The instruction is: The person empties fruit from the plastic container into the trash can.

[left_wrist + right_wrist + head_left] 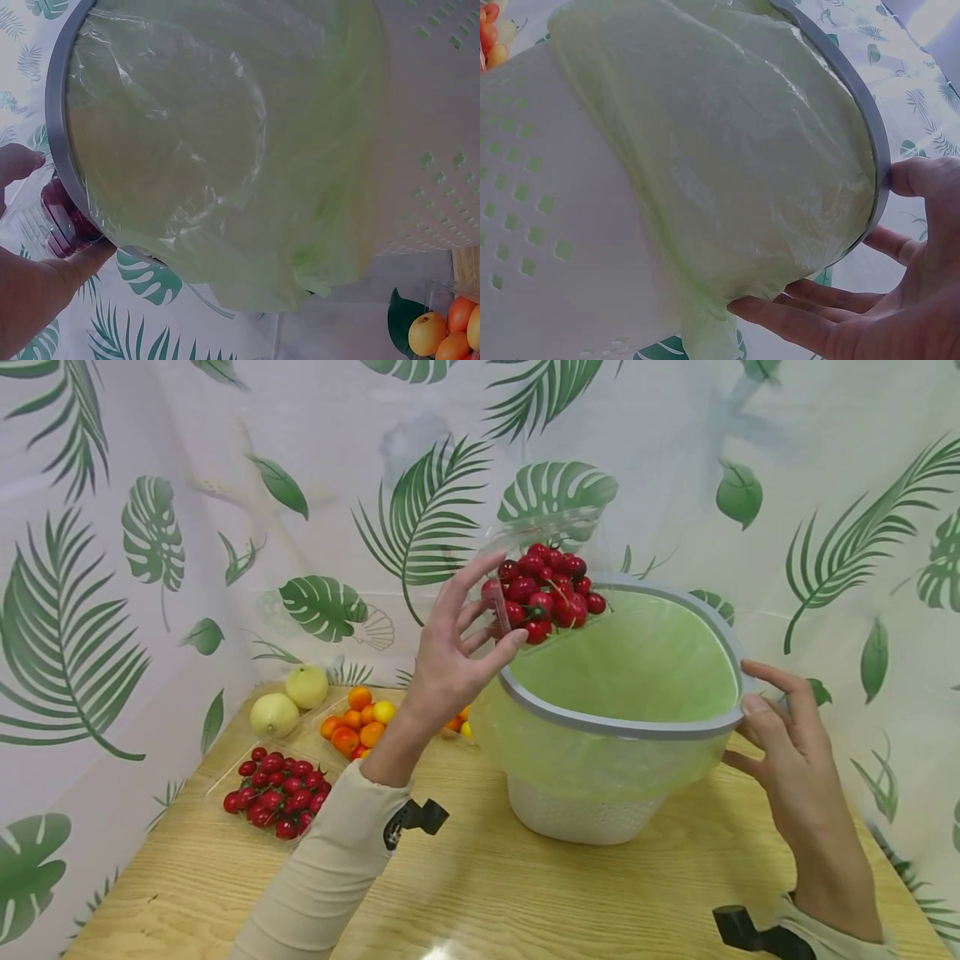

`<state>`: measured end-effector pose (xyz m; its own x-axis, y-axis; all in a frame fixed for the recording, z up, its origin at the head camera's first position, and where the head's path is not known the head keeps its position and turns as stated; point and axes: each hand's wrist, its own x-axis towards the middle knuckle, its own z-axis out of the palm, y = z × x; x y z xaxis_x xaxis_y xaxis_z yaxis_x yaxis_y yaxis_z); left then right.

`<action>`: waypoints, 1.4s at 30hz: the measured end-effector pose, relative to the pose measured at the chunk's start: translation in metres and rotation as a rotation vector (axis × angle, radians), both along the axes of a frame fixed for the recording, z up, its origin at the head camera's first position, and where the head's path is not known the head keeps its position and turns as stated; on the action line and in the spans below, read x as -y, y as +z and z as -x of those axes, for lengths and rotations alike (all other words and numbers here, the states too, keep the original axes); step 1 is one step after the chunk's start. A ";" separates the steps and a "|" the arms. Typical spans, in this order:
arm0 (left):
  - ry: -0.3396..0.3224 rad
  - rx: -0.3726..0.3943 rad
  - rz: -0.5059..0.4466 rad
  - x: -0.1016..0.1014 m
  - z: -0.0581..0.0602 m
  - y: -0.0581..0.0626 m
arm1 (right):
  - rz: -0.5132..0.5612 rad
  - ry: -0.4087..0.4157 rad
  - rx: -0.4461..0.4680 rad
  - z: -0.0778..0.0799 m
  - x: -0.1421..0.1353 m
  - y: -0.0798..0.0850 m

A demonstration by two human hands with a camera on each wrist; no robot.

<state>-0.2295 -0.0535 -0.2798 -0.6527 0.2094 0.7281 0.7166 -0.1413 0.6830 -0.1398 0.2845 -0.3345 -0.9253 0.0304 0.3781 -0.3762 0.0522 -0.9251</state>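
Observation:
My left hand (457, 647) holds a clear plastic box of red cherries (543, 589), tilted over the left far part of a bin's rim. The thumb is on the near side of the box and the fingers are spread along its left side. The trash bin (577, 818) is white and perforated, with a grey rim ring (622, 725) and a pale green bag (600, 768) folded down outside. At the rim's right side, my right hand (798, 760) holds the bin, thumb and index finger at the ring. Its other fingers (780, 315) touch the bag below.
On the wooden table (450, 893), a second box of cherries (277, 789) sits at the left. Behind it are two pale yellow-green round fruits (306, 687) and a box of small orange and yellow fruits (356, 722). A leaf-print curtain (420, 518) hangs behind the table.

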 end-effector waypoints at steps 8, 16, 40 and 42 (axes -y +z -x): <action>0.033 -0.020 0.020 -0.001 -0.003 0.003 | -0.011 -0.001 0.002 0.000 0.000 0.000; 0.073 -0.069 0.056 -0.002 -0.006 0.005 | -0.019 -0.003 -0.006 0.000 0.000 0.001; 0.133 -0.152 0.147 -0.005 -0.008 0.005 | -0.036 -0.021 -0.002 -0.001 -0.001 0.001; 0.145 -0.172 0.160 -0.005 -0.007 0.005 | -0.038 -0.020 -0.001 -0.001 -0.001 0.001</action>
